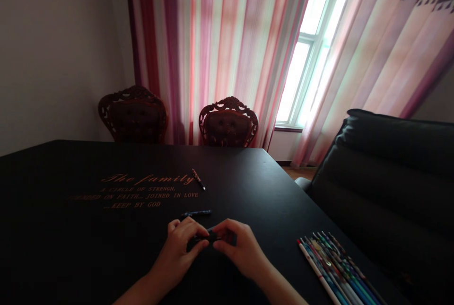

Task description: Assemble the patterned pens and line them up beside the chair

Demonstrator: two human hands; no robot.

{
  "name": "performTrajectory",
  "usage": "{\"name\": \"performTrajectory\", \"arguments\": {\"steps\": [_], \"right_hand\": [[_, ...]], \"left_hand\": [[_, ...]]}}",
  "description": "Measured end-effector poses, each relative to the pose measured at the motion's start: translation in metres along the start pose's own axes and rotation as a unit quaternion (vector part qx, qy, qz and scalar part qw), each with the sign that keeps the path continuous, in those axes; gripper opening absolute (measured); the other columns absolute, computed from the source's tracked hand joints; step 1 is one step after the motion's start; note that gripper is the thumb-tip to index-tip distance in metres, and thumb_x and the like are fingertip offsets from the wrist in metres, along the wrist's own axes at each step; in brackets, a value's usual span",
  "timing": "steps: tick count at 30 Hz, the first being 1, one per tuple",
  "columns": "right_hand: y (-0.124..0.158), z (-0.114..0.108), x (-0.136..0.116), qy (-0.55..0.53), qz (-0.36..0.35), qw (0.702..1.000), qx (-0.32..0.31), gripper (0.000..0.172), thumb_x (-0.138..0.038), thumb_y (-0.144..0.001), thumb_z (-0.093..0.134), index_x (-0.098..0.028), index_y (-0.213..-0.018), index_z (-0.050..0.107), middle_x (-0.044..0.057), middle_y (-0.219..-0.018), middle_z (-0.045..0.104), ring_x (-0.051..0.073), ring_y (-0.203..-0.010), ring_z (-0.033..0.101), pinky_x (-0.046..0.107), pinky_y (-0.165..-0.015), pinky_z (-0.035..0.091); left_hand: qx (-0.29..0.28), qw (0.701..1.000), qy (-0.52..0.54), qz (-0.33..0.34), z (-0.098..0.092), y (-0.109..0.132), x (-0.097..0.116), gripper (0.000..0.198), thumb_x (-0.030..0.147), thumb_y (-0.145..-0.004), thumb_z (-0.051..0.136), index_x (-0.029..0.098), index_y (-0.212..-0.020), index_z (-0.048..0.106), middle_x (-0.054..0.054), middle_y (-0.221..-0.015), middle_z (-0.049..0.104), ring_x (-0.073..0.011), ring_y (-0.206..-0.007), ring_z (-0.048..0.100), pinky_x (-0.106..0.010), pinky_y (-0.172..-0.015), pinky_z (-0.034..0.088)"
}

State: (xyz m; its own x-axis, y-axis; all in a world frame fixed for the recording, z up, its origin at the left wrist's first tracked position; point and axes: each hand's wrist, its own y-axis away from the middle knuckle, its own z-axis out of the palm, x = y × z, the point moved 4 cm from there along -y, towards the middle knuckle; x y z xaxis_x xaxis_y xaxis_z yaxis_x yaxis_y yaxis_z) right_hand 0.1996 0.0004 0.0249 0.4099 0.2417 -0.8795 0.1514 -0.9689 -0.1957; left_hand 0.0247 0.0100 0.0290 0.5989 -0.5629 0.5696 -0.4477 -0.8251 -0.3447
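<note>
My left hand [182, 243] and my right hand [239, 243] meet low over the black table, thumbs and fingers pinched towards each other. Between the fingertips is a thin dark piece [212, 236], mostly covered by the fingers and hard to make out against the tabletop. Just beyond my left hand lies a blue patterned pen barrel [196, 213]. Farther off, a dark patterned pen [198, 179] rests at a slant by the end of the printed lettering.
A row of several pens [336, 267] lies along the right side of the black table [255, 191]. Two carved chairs [229, 123] stand behind the far edge, before striped curtains [220, 49]. A black leather chair [390, 191] is close on the right.
</note>
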Motion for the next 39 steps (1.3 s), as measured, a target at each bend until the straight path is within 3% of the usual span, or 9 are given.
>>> {"name": "performTrajectory", "arguments": {"steps": [4, 8, 14, 19, 28, 39], "right_hand": [[-0.006, -0.017, 0.007, -0.008, -0.002, 0.999, 0.038, 0.010, -0.022, -0.074, 0.067, -0.020, -0.082, 0.072, 0.001, -0.074, 0.066, 0.016, -0.068, 0.056, 0.026, -0.064, 0.043], [-0.015, -0.050, 0.023, -0.045, -0.001, 0.994, 0.104, 0.020, -0.034, -0.079, 0.063, -0.018, -0.088, 0.070, 0.002, -0.074, 0.064, 0.017, -0.067, 0.055, 0.027, -0.061, 0.041], [-0.024, -0.074, 0.045, -0.061, 0.015, 0.988, 0.140, 0.026, -0.042, -0.075, 0.065, -0.017, -0.082, 0.070, 0.003, -0.073, 0.065, 0.019, -0.072, 0.056, 0.029, -0.068, 0.043], [-0.025, -0.076, 0.051, -0.067, 0.027, 0.989, 0.132, 0.024, -0.039, -0.076, 0.065, -0.017, -0.083, 0.069, 0.003, -0.075, 0.065, 0.019, -0.072, 0.056, 0.029, -0.068, 0.042], [-0.024, -0.076, 0.048, -0.064, 0.035, 0.990, 0.118, 0.023, -0.039, -0.074, 0.065, -0.017, -0.081, 0.070, 0.002, -0.072, 0.064, 0.018, -0.071, 0.057, 0.028, -0.066, 0.042], [-0.022, -0.058, 0.043, -0.101, 0.044, 0.992, 0.066, 0.023, -0.037, -0.072, 0.070, -0.017, -0.083, 0.072, 0.001, -0.072, 0.065, 0.017, -0.069, 0.056, 0.028, -0.066, 0.041]], "left_hand": [[0.028, 0.998, -0.049, -0.023, 0.000, -0.001, -0.006, 0.015, 0.033, -0.082, 0.067, 0.029, -0.097, 0.064, -0.001, -0.096, 0.069, -0.0247, -0.096, 0.059, -0.041, -0.087, 0.032], [0.047, 0.989, -0.111, -0.083, 0.000, -0.002, -0.016, 0.008, 0.023, -0.080, 0.063, 0.027, -0.086, 0.065, -0.001, -0.099, 0.066, -0.0261, -0.103, 0.055, -0.043, -0.089, 0.031], [0.038, 0.987, -0.095, -0.121, 0.001, -0.004, -0.026, 0.009, 0.027, -0.086, 0.055, 0.026, -0.082, 0.064, 0.000, -0.089, 0.068, -0.0243, -0.092, 0.059, -0.043, -0.086, 0.034], [0.041, 0.989, -0.052, -0.133, 0.002, -0.004, -0.032, 0.012, 0.031, -0.089, 0.052, 0.026, -0.084, 0.062, 0.003, -0.084, 0.069, -0.0219, -0.083, 0.063, -0.044, -0.088, 0.033], [0.049, 0.989, -0.037, -0.132, 0.003, -0.004, -0.032, 0.012, 0.031, -0.089, 0.052, 0.026, -0.083, 0.061, 0.003, -0.084, 0.069, -0.0217, -0.084, 0.063, -0.044, -0.089, 0.033], [0.050, 0.990, -0.023, -0.127, 0.000, -0.004, -0.028, 0.014, 0.036, -0.088, 0.053, 0.027, -0.083, 0.063, 0.002, -0.085, 0.070, -0.0222, -0.083, 0.063, -0.044, -0.089, 0.036]]}}
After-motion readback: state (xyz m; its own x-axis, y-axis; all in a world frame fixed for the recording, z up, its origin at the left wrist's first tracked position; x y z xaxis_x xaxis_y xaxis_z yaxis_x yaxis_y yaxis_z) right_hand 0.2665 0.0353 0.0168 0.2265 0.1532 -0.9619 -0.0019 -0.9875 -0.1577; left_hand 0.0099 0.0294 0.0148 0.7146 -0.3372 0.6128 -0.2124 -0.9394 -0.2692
